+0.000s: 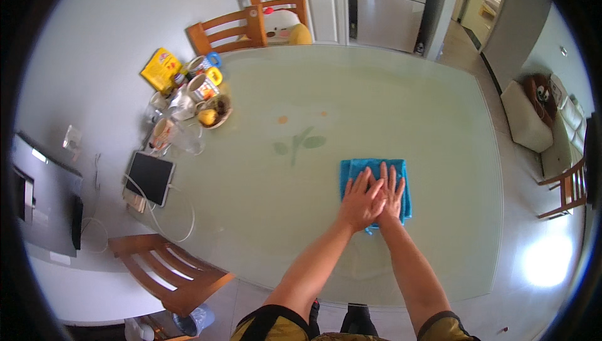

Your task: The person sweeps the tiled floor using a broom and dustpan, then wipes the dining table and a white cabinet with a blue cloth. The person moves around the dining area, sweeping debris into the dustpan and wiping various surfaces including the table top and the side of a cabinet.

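A folded blue cloth point(346, 171) lies flat on the pale green glass-topped table point(263, 190), near the edge in front of me. My left hand point(361, 204) rests palm down on it, fingers apart, its thumb side overlapping my other hand. My right hand point(390, 195) presses flat on the cloth too, its fingers spread towards the far side. Neither hand grasps the cloth. A small blue loop or tab sticks out from its near edge, below the hands.
At the table's left stand mugs point(202, 87), a basket point(225, 117) with a yellow item, a yellow packet point(161, 70) and a tablet point(150, 176) with a white cable. Wooden chairs point(174, 270) stand at the near left and far side.
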